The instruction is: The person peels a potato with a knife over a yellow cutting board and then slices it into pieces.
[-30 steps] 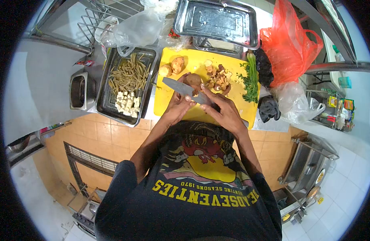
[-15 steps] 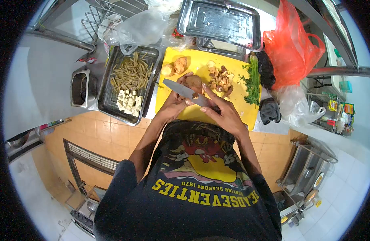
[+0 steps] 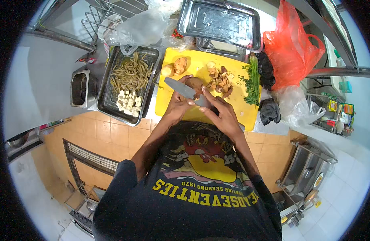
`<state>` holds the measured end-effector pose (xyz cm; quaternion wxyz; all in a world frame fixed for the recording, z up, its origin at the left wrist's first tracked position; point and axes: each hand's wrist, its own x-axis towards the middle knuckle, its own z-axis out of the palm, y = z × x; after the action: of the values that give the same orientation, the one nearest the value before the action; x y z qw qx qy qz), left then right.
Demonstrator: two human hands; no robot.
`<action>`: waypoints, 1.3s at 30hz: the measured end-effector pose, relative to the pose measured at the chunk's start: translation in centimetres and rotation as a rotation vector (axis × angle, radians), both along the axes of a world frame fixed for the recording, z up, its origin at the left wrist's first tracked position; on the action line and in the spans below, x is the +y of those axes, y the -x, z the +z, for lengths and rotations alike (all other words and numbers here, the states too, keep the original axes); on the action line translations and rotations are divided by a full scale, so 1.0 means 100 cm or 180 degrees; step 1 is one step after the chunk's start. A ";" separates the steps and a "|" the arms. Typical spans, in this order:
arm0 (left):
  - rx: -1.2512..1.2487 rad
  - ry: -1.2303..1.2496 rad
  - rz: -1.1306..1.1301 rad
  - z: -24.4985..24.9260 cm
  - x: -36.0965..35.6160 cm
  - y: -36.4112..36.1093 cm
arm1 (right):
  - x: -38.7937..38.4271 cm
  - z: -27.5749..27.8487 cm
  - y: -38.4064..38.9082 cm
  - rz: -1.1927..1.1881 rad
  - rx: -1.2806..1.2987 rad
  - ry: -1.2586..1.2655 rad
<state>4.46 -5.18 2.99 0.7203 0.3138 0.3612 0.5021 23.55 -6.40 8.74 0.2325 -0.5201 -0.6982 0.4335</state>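
Staying above the board (image 3: 195, 56), the right hand (image 3: 223, 114) keeps gripping the knife (image 3: 185, 90) and the left hand (image 3: 177, 106) stays closed round the potato (image 3: 195, 83), blade barely shifted, so peeling seems mid-stroke

- On the dark T-shirt (image 3: 201, 176) in the lower middle of the frame, a line of large yellow capitals (image 3: 205, 195) is printed. It is seen upside down in the picture, and "EADSEVENTIES" can be read. The line's first letter, at its right end, is lost in a fold.
- Just above that line in the frame, a smaller yellow line (image 3: 199, 187) is seen, also upside down. "TING SEASONS 1970" can be made out, and its beginning is hidden.
- On the small coloured packets (image 3: 338, 105) at the right edge of the frame, printing is seen but is too small to be read.
- On the red wrapper (image 3: 85, 60) at the upper left, nothing legible can be made out.
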 end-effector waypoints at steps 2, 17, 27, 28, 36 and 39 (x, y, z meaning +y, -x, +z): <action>0.0233 -0.0155 -0.0076 -0.001 0.000 0.008 | 0.005 0.002 -0.006 0.0159 0.0108 -0.0036; 0.0090 -0.0236 -0.0156 0.013 -0.004 0.006 | 0.002 0.006 -0.008 0.0054 0.0497 0.0266; -0.0539 0.0265 0.0049 0.008 -0.010 -0.002 | 0.002 -0.009 -0.001 -0.0089 0.0722 0.0003; -0.0593 0.0198 -0.0099 0.014 -0.009 0.000 | 0.004 -0.007 -0.003 -0.0048 0.0753 0.0215; -0.0402 0.0261 -0.0286 0.011 -0.005 0.006 | 0.006 0.012 -0.013 0.0165 0.0111 0.0753; -0.0381 0.0226 -0.0353 0.019 -0.003 0.010 | 0.005 0.012 -0.012 0.0233 0.0055 0.0617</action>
<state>3.49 -5.46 4.85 0.7780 0.2771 0.3171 0.4662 24.70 -5.92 9.95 0.1711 -0.5105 -0.6695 0.5117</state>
